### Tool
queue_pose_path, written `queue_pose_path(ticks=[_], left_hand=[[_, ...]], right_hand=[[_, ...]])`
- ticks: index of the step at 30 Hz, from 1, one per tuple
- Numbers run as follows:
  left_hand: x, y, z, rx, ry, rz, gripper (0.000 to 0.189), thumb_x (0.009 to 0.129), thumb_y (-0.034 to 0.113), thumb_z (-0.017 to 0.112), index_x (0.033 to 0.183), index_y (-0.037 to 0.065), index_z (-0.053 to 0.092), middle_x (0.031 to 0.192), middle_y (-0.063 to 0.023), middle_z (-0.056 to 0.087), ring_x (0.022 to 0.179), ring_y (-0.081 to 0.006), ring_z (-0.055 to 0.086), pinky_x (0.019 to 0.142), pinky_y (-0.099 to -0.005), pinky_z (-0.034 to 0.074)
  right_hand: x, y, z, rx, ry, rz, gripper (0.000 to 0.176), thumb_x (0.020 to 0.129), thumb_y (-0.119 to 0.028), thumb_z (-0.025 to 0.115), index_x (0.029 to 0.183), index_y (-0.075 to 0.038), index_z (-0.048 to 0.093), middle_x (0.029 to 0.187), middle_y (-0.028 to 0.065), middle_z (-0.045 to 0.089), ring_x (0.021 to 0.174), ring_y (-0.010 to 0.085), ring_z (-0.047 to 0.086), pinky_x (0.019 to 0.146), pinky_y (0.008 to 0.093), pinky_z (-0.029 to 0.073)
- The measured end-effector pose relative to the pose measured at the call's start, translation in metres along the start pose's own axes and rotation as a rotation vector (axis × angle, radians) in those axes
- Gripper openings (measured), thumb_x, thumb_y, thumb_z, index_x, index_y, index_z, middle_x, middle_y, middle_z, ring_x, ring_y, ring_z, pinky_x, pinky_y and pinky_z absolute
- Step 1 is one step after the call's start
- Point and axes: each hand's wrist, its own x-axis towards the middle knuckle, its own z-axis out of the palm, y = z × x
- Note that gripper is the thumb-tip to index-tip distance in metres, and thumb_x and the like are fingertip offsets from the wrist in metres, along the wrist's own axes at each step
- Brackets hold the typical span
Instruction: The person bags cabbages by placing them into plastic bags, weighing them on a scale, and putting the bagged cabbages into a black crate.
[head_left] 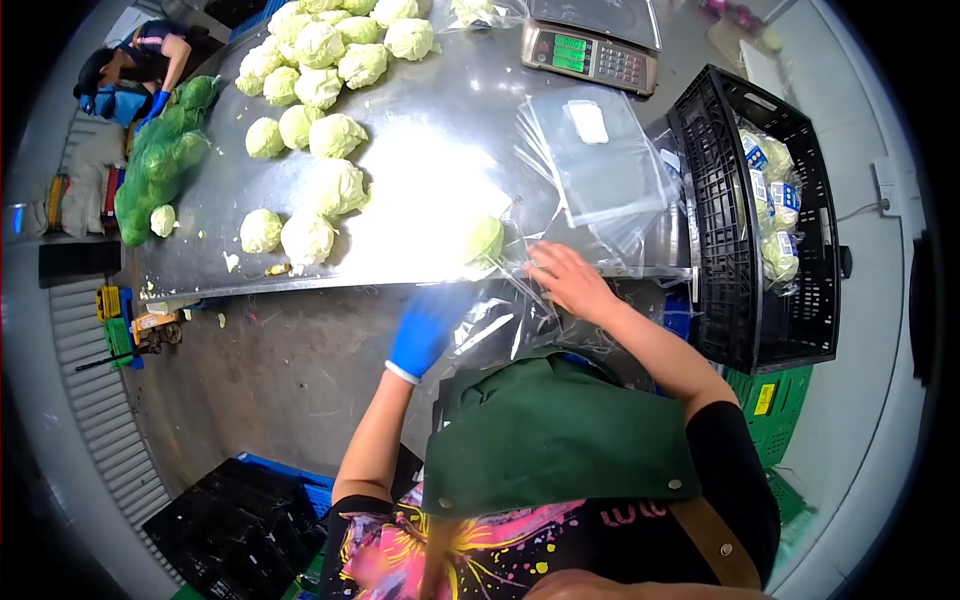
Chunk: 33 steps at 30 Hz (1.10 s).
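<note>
Round, pale-green cabbage (484, 240), leafy and wrinkled, at the near edge of the bench (430, 150), inside a clear, crinkled bag (508, 266) of thin glossy film. Bench of flat sheet steel, glaring white in the middle. Right grip (567, 282) bare, palm down on the film just beside the cabbage, fingers stretched toward it and spread, wide open, clamped on nothing; forearm slanting in from the lower right. Left grip (424, 330) in a blue rubber glove, blurred, just below the bench edge, fingertips up toward the bag's hanging film; cannot tell how far closed, or whether hold of the film. Farther along the bench, a loose heap of cabbages (320, 70), knobbly and rounded; a stack of flat clear bags (600, 165) under a white label; a grey scale (590, 55) with a green display. Right of the bench, a black lattice-plastic crate (715, 200) with bagged, labelled cabbages (775, 205) inside. At the far left end, a bulging green net sack (160, 160) and another person (140, 60) in blue gloves. Green cloth apron (550, 440) at the bottom; rough grey concrete floor (280, 370) below the bench.
</note>
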Motion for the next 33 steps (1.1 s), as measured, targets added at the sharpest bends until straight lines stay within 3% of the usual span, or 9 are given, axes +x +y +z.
queue_pose_path(ticks=[3,7,13,16,21,25,27,31,33], left_hand=[[0.008,-0.016,0.008,-0.569,0.038,-0.031,0.039,0.090,0.013,0.062,0.129,0.010,0.061,0.122,-0.0158,0.064,0.115,-0.0311,0.060,0.101,-0.0393,0.045],[0.011,-0.067,0.048,-1.023,0.103,-0.301,0.031,0.095,0.016,0.059,0.121,0.000,0.064,0.106,-0.0158,0.071,0.102,-0.0276,0.066,0.096,-0.0351,0.048],[0.032,-0.104,0.164,-1.222,-0.022,-0.575,0.043,0.108,0.025,0.032,0.124,-0.006,0.055,0.103,-0.0108,0.071,0.091,-0.0194,0.067,0.087,-0.0312,0.054],[0.048,-0.074,0.085,-1.405,-0.086,-0.572,0.050,0.107,0.032,0.032,0.128,-0.009,0.051,0.119,-0.0164,0.065,0.103,-0.0241,0.064,0.094,-0.0348,0.051],[0.054,-0.066,0.087,-2.501,0.037,-0.989,0.048,0.104,0.032,0.043,0.132,-0.006,0.049,0.115,-0.0136,0.067,0.097,-0.0248,0.067,0.089,-0.0373,0.054],[0.037,-0.086,0.084,-0.632,-0.236,-0.427,0.039,0.100,0.025,0.052,0.128,-0.003,0.053,0.111,-0.0125,0.064,0.095,-0.0216,0.064,0.082,-0.0321,0.054],[0.053,-0.072,0.075,-1.462,0.628,-1.170,0.048,0.092,0.011,0.057,0.137,-0.002,0.046,0.121,-0.0170,0.062,0.100,-0.0260,0.064,0.087,-0.0382,0.052],[0.095,-0.091,0.017,-1.012,0.317,-0.298,0.062,0.095,0.022,0.056,0.148,0.000,0.033,0.146,-0.0200,0.043,0.136,-0.0314,0.042,0.110,-0.0395,0.033],[0.107,-0.093,0.054,-1.061,-0.075,-0.428,0.063,0.096,0.027,0.055,0.148,-0.001,0.032,0.148,-0.0193,0.042,0.137,-0.0307,0.041,0.112,-0.0383,0.031]], right_hand=[[0.023,0.025,0.032,0.245,-0.066,-0.363,0.036,0.085,-0.020,0.069,0.119,-0.007,0.064,0.124,0.0102,0.061,0.123,0.0263,0.052,0.105,0.0404,0.041],[0.042,0.057,0.054,1.333,-0.303,0.502,0.031,0.100,-0.025,0.052,0.104,0.000,0.069,0.094,0.0103,0.072,0.095,0.0203,0.067,0.090,0.0325,0.050],[0.075,0.045,0.072,1.321,-0.286,1.117,0.027,0.098,-0.026,0.052,0.096,-0.001,0.064,0.079,0.0108,0.068,0.076,0.0238,0.068,0.075,0.0366,0.053],[0.098,0.013,0.020,0.226,0.329,0.452,0.028,0.085,-0.014,0.064,0.109,-0.002,0.060,0.112,0.0173,0.062,0.109,0.0385,0.056,0.091,0.0472,0.045],[0.164,-0.034,0.003,0.175,-0.189,-0.275,0.079,0.066,-0.020,0.082,0.137,-0.015,0.047,0.140,0.0142,0.045,0.126,0.0361,0.044,0.099,0.0471,0.045],[0.165,-0.016,0.038,0.260,-0.498,-0.121,0.094,0.061,-0.025,0.085,0.144,-0.019,0.040,0.147,0.0122,0.036,0.131,0.0353,0.039,0.102,0.0479,0.045],[0.158,-0.017,0.047,0.206,-0.481,-0.125,0.086,0.063,-0.020,0.083,0.139,-0.018,0.044,0.145,0.0125,0.037,0.123,0.0355,0.044,0.098,0.0460,0.047],[0.160,-0.012,0.049,0.254,-0.457,-0.151,0.089,0.061,-0.018,0.083,0.140,-0.018,0.043,0.145,0.0123,0.037,0.121,0.0365,0.045,0.099,0.0463,0.046],[0.163,-0.006,0.052,0.322,-0.469,-0.113,0.092,0.060,-0.019,0.083,0.142,-0.019,0.042,0.144,0.0134,0.039,0.122,0.0370,0.045,0.101,0.0466,0.044]])
